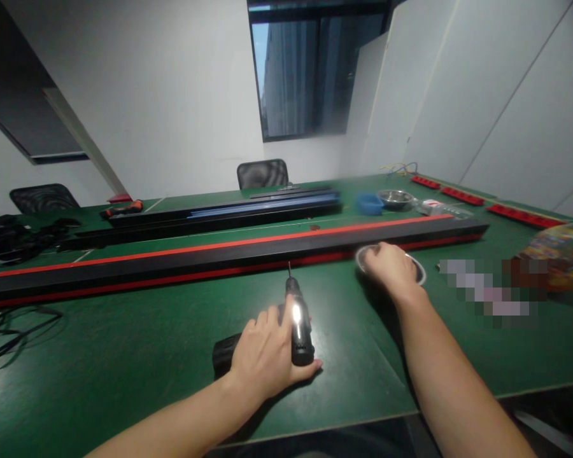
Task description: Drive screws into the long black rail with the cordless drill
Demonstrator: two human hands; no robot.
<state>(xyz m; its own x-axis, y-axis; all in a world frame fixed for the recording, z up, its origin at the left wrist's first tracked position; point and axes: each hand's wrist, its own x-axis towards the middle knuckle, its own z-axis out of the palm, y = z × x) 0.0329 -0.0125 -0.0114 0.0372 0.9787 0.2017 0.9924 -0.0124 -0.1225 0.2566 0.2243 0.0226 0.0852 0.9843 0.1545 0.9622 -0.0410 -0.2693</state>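
Note:
My left hand (pixel 262 346) is wrapped round a cordless drill (pixel 302 334) that lies on its side on the green table, its bit pointing away from me. Just beyond the bit runs a long black bar (pixel 239 256) with red strips along its edges. My right hand (pixel 389 270) reaches into a round metal bowl (pixel 422 273) beside the bar's near edge. Its fingers are blurred and partly hidden, as are the bowl's contents.
Behind the bar lie more long dark profiles (pixel 267 207). At the back right are a blue container (pixel 370 203), another metal bowl (pixel 396 200) and several red strips (pixel 523 215). A bag with colourful contents (pixel 563 257) sits at right; black cables (pixel 19 331) lie left.

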